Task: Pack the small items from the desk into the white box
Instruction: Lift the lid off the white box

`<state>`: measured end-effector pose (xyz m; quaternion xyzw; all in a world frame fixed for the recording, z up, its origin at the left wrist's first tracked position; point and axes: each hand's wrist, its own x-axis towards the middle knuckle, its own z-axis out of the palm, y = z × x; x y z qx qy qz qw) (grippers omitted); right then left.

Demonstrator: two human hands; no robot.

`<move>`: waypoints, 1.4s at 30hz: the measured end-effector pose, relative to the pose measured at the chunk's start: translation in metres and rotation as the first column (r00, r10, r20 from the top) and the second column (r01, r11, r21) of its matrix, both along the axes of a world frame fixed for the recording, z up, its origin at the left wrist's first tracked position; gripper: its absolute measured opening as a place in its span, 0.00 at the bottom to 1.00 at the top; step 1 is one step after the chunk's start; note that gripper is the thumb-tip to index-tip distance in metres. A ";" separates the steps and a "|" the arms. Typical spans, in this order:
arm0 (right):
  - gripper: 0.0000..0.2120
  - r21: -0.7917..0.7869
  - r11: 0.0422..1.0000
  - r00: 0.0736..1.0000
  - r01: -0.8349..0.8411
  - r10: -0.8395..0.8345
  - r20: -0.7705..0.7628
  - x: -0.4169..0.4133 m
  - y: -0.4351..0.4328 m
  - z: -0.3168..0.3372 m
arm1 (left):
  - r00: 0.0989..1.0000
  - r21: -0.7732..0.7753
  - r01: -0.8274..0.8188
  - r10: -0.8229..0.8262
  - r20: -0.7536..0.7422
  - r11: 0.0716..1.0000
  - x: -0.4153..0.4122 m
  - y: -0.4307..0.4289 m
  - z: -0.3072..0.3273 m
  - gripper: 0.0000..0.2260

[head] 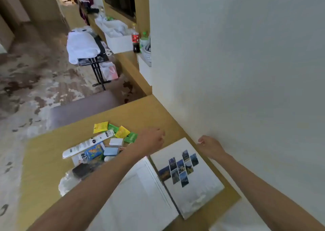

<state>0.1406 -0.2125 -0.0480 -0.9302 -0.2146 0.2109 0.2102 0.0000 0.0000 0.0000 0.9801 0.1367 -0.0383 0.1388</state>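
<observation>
My left hand (153, 139) hovers over the wooden desk (44, 160) with its fingers curled loosely inward, holding nothing as far as I can see, just at the 3 o'clock edge of the pile. My right hand (210, 147) sits by the wall (246, 72) at 3 o'clock, fingers pinched narrow; something pale may be between them, but I cannot tell.

The white box (140, 195) lies open at 6 o'clock, and its lid (190, 174), printed with small photographs, is folded out flat toward 4 o'clock.

The small items lie at 9 o'clock of my left hand: yellow sachets (100, 127) and green sachets (131, 137), a long white tube (88, 145), a pale blue soap-like bar (110, 151) and a clear plastic bag (68, 183).

The risks, I judge: the crinkly foil sachets overlap and are thin, so a careless sweep could scatter them off the far edge. The tube is round and could roll. The bag looks limp and slick, so it may slip or spill. My forearm crosses the box and could nudge it.
</observation>
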 end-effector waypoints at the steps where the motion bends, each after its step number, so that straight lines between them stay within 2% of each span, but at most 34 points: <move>1: 0.19 -0.092 0.995 0.998 -0.030 0.024 -0.064 -0.001 -0.004 -0.009 | 0.992 0.010 0.037 -0.035 -0.124 0.999 0.014 -0.008 -0.011 0.16; 4: 0.36 -0.244 0.958 0.973 -0.148 0.097 -0.211 -0.015 -0.016 -0.038 | 0.920 -0.016 0.069 -0.070 -0.385 0.997 0.040 -0.025 -0.047 0.20; 5: 0.43 -0.297 0.939 0.970 -0.176 0.114 -0.214 -0.021 -0.020 -0.052 | 0.894 -0.034 0.056 -0.066 -0.442 0.998 0.048 -0.028 -0.064 0.23; 6: 0.48 -0.359 0.912 0.973 -0.201 0.142 -0.182 -0.028 -0.023 -0.064 | 0.873 -0.043 0.033 -0.050 -0.486 0.999 0.051 -0.030 -0.077 0.25; 8: 0.54 -0.458 0.865 0.978 -0.206 0.199 -0.063 -0.035 -0.023 -0.081 | 0.852 -0.057 -0.002 -0.028 -0.522 0.998 0.058 -0.031 -0.097 0.27; 10: 0.54 -0.486 0.853 0.979 -0.187 0.203 -0.022 -0.037 -0.018 -0.088 | 0.835 -0.097 -0.038 -0.021 -0.550 0.995 0.063 -0.033 -0.109 0.27; 13: 0.55 -0.489 0.853 0.983 -0.185 0.172 -0.070 -0.030 -0.013 -0.094 | 0.836 -0.105 -0.053 -0.014 -0.548 0.993 0.064 -0.035 -0.124 0.27; 16: 0.55 -0.469 0.867 0.985 -0.169 0.126 -0.121 -0.015 -0.015 -0.097 | 0.823 -0.103 -0.153 0.069 -0.563 0.983 0.062 -0.033 -0.134 0.32; 18: 0.49 -0.404 0.904 0.976 -0.142 0.060 -0.209 -0.007 -0.017 -0.101 | 0.819 -0.118 -0.217 0.115 -0.562 0.969 0.060 -0.032 -0.140 0.34; 19: 0.42 -0.347 0.928 0.966 -0.135 0.046 -0.254 -0.004 -0.019 -0.102 | 0.822 -0.129 -0.246 0.137 -0.553 0.960 0.059 -0.032 -0.142 0.34; 21: 0.28 -0.181 0.972 0.953 -0.148 0.091 -0.289 -0.003 -0.024 -0.102 | 0.828 -0.163 -0.307 0.179 -0.531 0.938 0.059 -0.030 -0.143 0.37; 23: 0.17 0.008 0.974 0.936 -0.227 0.220 -0.275 0.000 -0.030 -0.092 | 0.835 -0.239 -0.376 0.216 -0.506 0.895 0.062 -0.025 -0.138 0.40; 25: 0.11 0.148 0.949 0.919 -0.278 0.308 -0.245 0.009 -0.036 -0.067 | 0.846 -0.334 -0.427 0.241 -0.476 0.840 0.064 -0.017 -0.125 0.42; 26: 0.12 0.197 0.939 0.921 -0.283 0.323 -0.218 0.015 -0.038 -0.051 | 0.855 -0.391 -0.446 0.255 -0.451 0.805 0.063 -0.012 -0.114 0.43; 29: 0.13 0.213 0.917 0.934 -0.338 0.354 -0.043 0.027 -0.036 0.001 | 0.910 -0.569 -0.413 0.300 -0.285 0.711 0.055 0.001 -0.068 0.42; 32: 0.13 0.096 0.916 0.906 -0.390 0.363 0.215 0.034 -0.019 0.046 | 0.930 -0.626 -0.287 0.368 0.001 0.725 0.038 0.008 -0.019 0.26; 33: 0.14 0.073 0.914 0.888 -0.398 0.364 0.283 0.036 -0.011 0.063 | 0.909 -0.615 -0.283 0.410 0.073 0.736 0.030 0.010 -0.003 0.23; 35: 0.13 0.079 0.902 0.850 -0.425 0.367 0.379 0.038 0.012 0.099 | 0.854 -0.604 -0.305 0.492 0.168 0.736 0.008 0.015 0.030 0.25; 37: 0.16 0.110 0.890 0.839 -0.443 0.368 0.401 0.035 0.040 0.136 | 0.771 -0.660 -0.323 0.593 0.233 0.679 -0.024 0.022 0.058 0.25; 40: 0.23 0.268 0.860 0.870 -0.435 0.325 0.370 0.022 0.080 0.181 | 0.635 -0.746 -0.318 0.716 0.291 0.586 -0.084 0.033 0.080 0.19; 42: 0.22 0.437 0.776 0.891 -0.454 0.388 0.236 0.011 0.104 0.195 | 0.539 -0.794 -0.336 0.795 0.279 0.507 -0.133 0.036 0.082 0.18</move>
